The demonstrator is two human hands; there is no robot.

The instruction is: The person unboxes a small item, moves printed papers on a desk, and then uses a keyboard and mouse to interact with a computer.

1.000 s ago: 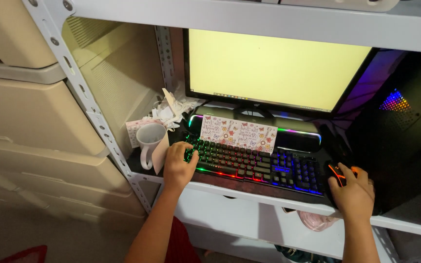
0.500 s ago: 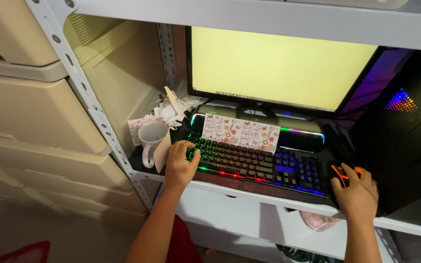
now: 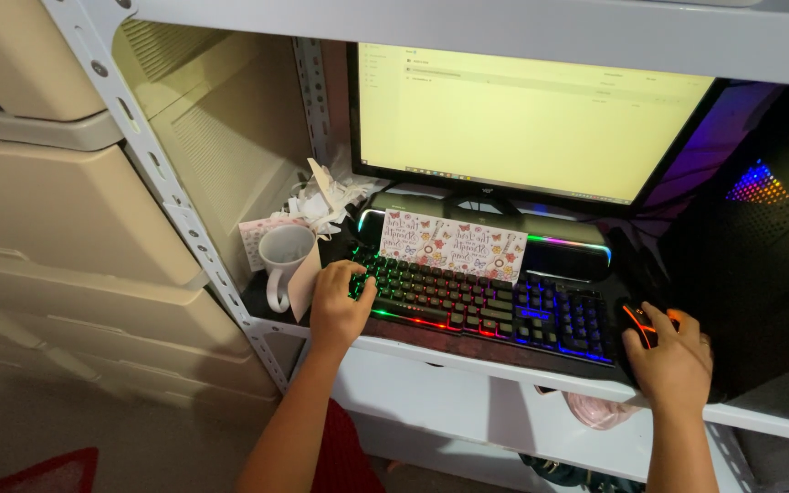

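A black keyboard [image 3: 486, 306] with rainbow backlit keys lies on a shelf in front of a bright monitor [image 3: 527, 119]. My left hand [image 3: 338, 306] rests on the keyboard's left end, fingers curled over the keys. At the right end of the shelf, my right hand [image 3: 673, 361] covers a black mouse [image 3: 641, 324] with orange lights, gripping it. A patterned card [image 3: 454, 245] leans behind the keyboard against a lit speaker bar [image 3: 577, 251].
A white mug [image 3: 283, 260] and crumpled paper [image 3: 326, 196] stand left of the keyboard. A dark computer case [image 3: 760, 228] with coloured lights fills the right. Beige plastic drawers [image 3: 57, 210] stand at the left beside the perforated metal shelf post [image 3: 171, 196].
Both hands have stayed where they were, left on the keyboard and right on the mouse; only the camera view has shifted slightly.
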